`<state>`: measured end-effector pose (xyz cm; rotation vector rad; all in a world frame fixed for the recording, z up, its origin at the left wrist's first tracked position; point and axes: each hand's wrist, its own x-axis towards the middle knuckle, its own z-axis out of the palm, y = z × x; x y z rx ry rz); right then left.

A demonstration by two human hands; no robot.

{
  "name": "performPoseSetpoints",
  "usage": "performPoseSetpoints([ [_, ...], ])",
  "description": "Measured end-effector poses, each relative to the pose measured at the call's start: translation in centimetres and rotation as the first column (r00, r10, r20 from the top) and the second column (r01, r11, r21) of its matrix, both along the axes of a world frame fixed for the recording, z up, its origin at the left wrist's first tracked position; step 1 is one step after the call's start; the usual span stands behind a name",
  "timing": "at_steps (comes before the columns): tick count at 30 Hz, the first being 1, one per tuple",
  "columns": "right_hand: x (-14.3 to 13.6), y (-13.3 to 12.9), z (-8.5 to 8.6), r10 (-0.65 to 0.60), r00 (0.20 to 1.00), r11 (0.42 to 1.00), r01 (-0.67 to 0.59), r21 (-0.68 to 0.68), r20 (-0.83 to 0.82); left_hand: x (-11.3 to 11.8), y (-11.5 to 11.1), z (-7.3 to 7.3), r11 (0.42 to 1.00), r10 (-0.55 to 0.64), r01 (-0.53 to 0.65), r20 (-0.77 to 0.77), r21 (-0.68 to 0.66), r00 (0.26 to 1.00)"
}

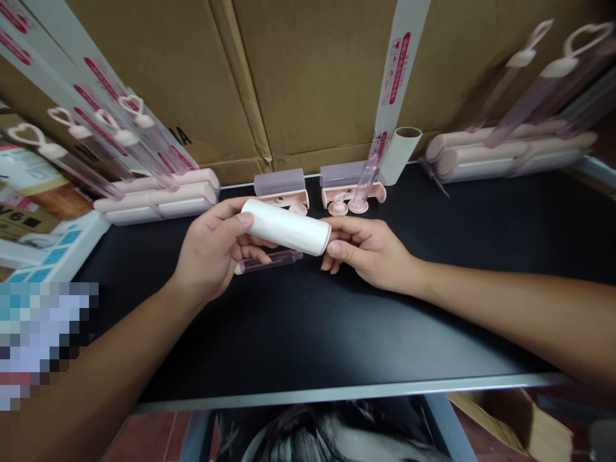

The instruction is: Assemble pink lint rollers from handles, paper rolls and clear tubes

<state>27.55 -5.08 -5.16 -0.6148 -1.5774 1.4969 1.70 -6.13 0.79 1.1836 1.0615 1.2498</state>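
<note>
A white roll [289, 227] is held slightly tilted above the black table. My left hand [212, 247] grips its left end with the thumb on top. At the other end, the fingers of my right hand [363, 251] are closed on the roll's edge. Below the roll a clear pinkish tube [272, 262] lies on the table by my left fingertips. Behind it are two pink holders with lilac covers, a left one [280, 183] and a right one [341, 174]. Small pink round parts [338, 206] and an upright clear tube [368, 183] stand at the right holder.
A hollow white tube [400, 156] stands at the back by large cardboard boxes [308, 77]. Pink assemblies with heart-shaped loops stand at the left [158, 197] and right [510, 154]. The table's grey front edge [356, 389] runs below my arms.
</note>
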Motion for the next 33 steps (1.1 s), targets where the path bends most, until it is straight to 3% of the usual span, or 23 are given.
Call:
performPoseSetpoints([
  [8,0.1,0.3,-0.3,0.026,0.999,0.999,-0.027,-0.021,-0.045,-0.4,0.2,0.0,0.999,-0.003,-0.001,0.069,0.049,0.998],
  [14,0.2,0.5,-0.1,0.071,0.997,0.997,-0.070,0.010,-0.022,0.3,-1.3,0.1,0.991,-0.121,0.125,-0.078,0.051,0.990],
  [20,0.1,0.7,0.0,0.045,0.989,0.983,-0.069,-0.167,-0.143,-0.4,-1.4,-0.1,0.944,0.069,0.025,-0.272,0.329,0.960],
  [25,-0.1,1.1,0.2,-0.032,0.978,0.954,-0.031,-0.298,-0.204,-0.1,-1.0,0.0,0.883,0.024,0.180,-0.423,0.435,0.906],
  [27,-0.2,1.4,0.3,-0.095,0.963,0.939,0.003,-0.343,-0.251,-0.3,-0.5,0.7,0.840,0.099,0.168,-0.450,0.516,0.888],
  [29,-0.3,1.6,0.4,-0.149,0.947,0.924,0.031,-0.381,-0.283,-0.4,0.5,1.6,0.818,0.250,0.150,-0.577,0.556,0.777],
  [30,-0.3,1.7,0.4,-0.164,0.944,0.918,0.039,-0.396,-0.288,-0.4,1.0,2.0,0.825,0.292,0.185,-0.683,0.534,0.669],
  [33,-0.3,1.8,0.5,-0.171,0.942,0.910,0.040,-0.413,-0.288,0.7,3.1,2.6,0.879,0.165,0.397,-0.950,0.263,0.264],
])
